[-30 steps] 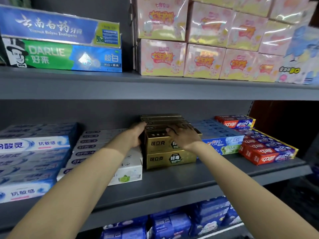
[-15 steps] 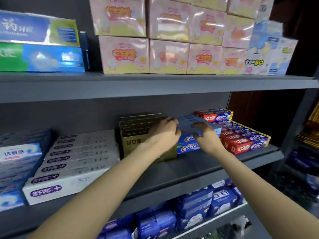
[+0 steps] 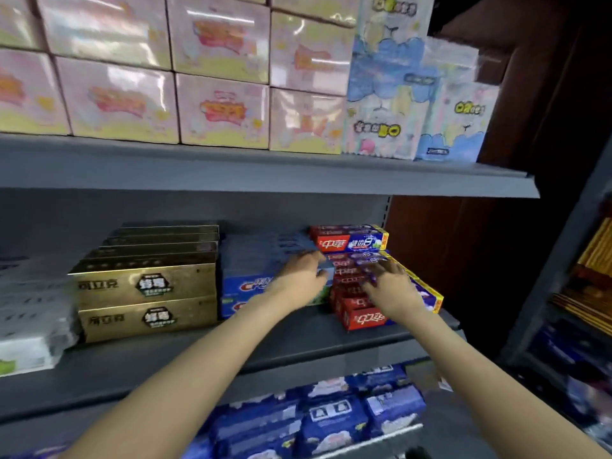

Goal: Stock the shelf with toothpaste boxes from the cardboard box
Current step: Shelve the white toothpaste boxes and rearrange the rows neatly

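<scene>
On the far left of the middle shelf [image 3: 298, 346], white boxes [image 3: 29, 313] are seen, blurred. Next to them, gold toothpaste boxes [image 3: 145, 286] are stacked two high in neat rows that run to the back. They are set with the labels to the front, likely so the name can be read by shoppers.

Just right of the gold stack, blue toothpaste boxes [image 3: 245, 286] are stacked the same way. The left hand [image 3: 298, 276] is laid on the right end of this blue stack, palm down. The fingers are spread and a little bent, and no box is seen to be held. It looks as if the stack is being pushed straight or kept from sliding.

To the right again, red toothpaste boxes [image 3: 361, 313] are piled, turned a bit crooked beside the blue ones. The right hand [image 3: 387, 286] is laid flat on top of them, fingers open and spread, with nothing closed in it. The pile is probably being squared up, so the rows sit side by side with no gaps.

The cardboard box is not seen in this view. On the shelf above, pink packs [image 3: 222, 107] are lined up close together.
</scene>
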Demonstrator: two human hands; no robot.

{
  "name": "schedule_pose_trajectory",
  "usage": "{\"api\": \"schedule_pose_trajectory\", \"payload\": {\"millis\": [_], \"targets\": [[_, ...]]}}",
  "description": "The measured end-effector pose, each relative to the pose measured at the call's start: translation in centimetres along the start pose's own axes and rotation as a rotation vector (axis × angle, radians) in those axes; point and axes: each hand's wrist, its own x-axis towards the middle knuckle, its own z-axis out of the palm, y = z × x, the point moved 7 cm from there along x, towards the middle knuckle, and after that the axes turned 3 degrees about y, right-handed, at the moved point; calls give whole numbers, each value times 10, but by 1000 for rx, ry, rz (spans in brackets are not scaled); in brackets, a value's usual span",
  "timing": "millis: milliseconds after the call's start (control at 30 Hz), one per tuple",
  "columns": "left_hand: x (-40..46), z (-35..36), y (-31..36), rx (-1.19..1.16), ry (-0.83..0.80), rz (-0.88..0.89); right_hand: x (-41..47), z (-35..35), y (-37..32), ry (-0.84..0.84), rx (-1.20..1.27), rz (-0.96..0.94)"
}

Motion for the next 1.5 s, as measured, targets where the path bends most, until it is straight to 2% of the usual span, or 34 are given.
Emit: {"api": "schedule_pose_trajectory", "payload": {"millis": [100, 200, 300, 367, 433, 567, 667, 700, 767, 867, 933, 1033, 1167, 1267, 1333, 1400, 1500], "targets": [[14, 7, 13, -45, -8, -46, 5, 0, 20, -45, 25, 11], [24, 17, 31, 25, -16, 9, 4, 7, 35, -159, 53, 10], [34, 34, 46, 88, -42, 37, 13, 6, 52, -123, 85, -26], [42, 45, 52, 182, -41, 40, 25, 6, 68, -112, 76, -16], [50, 56, 56, 319, -48, 45, 35, 14, 82, -182, 65, -20], [56, 82, 59, 452, -138, 29, 50, 25, 87, -288, 133, -136], [57, 99, 60, 517, -184, 6, 46, 26, 85, -330, 6, -290], [58, 101, 62, 532, -177, 0, 46, 25, 84, -266, -1, -347], [57, 105, 64, 494, -198, -7, 45, 31, 86, -331, -137, -417], [45, 116, 61, 316, -372, -71, 42, 29, 83, -274, -161, -479], [43, 118, 60, 337, -412, -63, 44, 21, 82, -107, -37, -523], [47, 117, 60, 398, -405, -57, 51, 20, 88, -138, 46, -416], [50, 114, 61, 415, -384, -42, 54, 34, 91, -238, 32, -396], [47, 109, 63, 463, -328, -13, 54, 29, 91, -233, 132, -338], [46, 97, 64, 402, -226, -25, 52, 17, 88, -153, 154, -329], [48, 79, 61, 365, -49, -46, 49, 10, 81, -123, 106, -376], [48, 57, 40, 357, 97, -152, 49, 9, 65, -202, 130, -428]]}}
